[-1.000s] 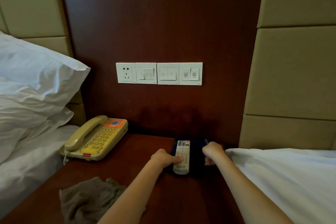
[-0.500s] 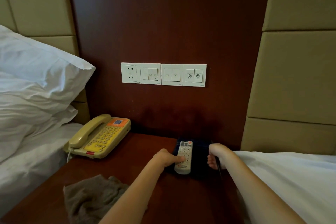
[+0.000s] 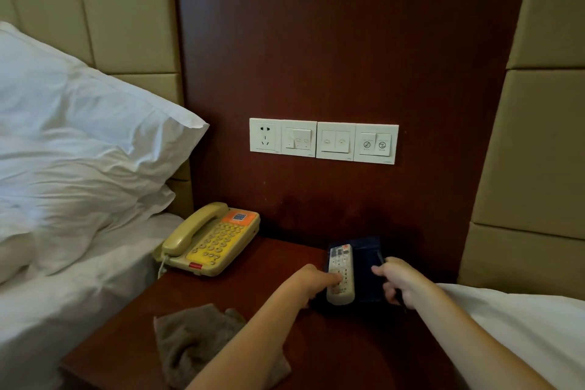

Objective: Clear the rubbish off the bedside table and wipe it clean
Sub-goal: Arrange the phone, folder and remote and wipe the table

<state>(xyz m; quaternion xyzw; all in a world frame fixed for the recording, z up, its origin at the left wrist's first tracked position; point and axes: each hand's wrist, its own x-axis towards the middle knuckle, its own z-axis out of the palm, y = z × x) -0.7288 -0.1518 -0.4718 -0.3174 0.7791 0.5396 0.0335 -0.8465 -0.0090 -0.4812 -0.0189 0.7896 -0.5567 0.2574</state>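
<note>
Hands both out at the lower centre of the frame, working the back right corner of the desk [image 3: 253, 310]. Left hand [image 3: 311, 282] rests on the white remote [image 3: 341, 275], fingers pressed down on its left edge and button face; whether the thumb is tucked underneath, I cannot tell. Right hand [image 3: 397, 282] is curled at the right edge of the dark blue tray [image 3: 368, 266] under the remote, fingers bent around the rim as if gripping it, though the shadow hides the contact. Remote lies lengthways, long axis running from the near edge toward the wooden wall panel [image 3: 332, 41], its far end pointing up the frame. Progress, by my reading: no loose rubbish shows on the desk, so clearing looks done or nearly so. Wiping seems the stage in hand, with the brown cloth [image 3: 193, 339] lying bunched at the lower left of the desk, touched by neither hand. Yellow phone [image 3: 210, 241] sits at the back left, near the pillow [image 3: 79, 136]. Left to do, likely: wipe around or beneath the tray and phone.
</note>
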